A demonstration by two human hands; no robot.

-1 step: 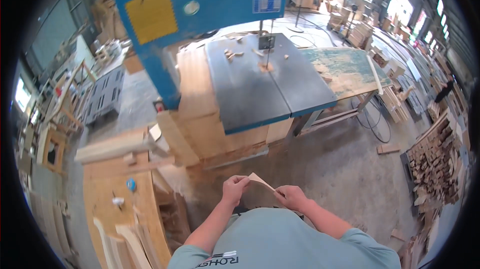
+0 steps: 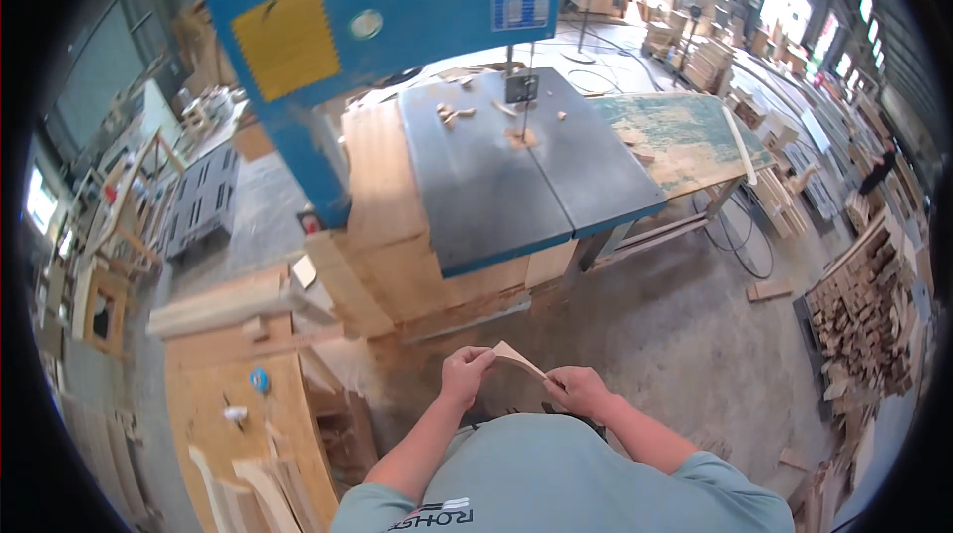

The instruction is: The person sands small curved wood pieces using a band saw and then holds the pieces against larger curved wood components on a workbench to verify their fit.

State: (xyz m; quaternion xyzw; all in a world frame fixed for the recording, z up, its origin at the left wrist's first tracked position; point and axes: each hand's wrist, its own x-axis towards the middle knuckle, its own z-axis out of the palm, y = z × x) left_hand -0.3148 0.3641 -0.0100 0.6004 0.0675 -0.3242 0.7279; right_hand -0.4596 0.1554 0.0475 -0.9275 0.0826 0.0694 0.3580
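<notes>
Fingers [image 2: 475, 362] pinch wood strip [image 2: 520, 358] — sawmill floor [image 2: 675, 334].

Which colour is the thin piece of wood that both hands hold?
Pale tan, like bare wood; the head view shows it between the left hand and right hand.

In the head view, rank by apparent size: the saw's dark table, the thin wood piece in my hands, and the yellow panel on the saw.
1. Dark table
2. Yellow panel
3. Thin wood piece, smallest though nearest

Thin pale wood strip [image 2: 520, 358], matt.
</notes>
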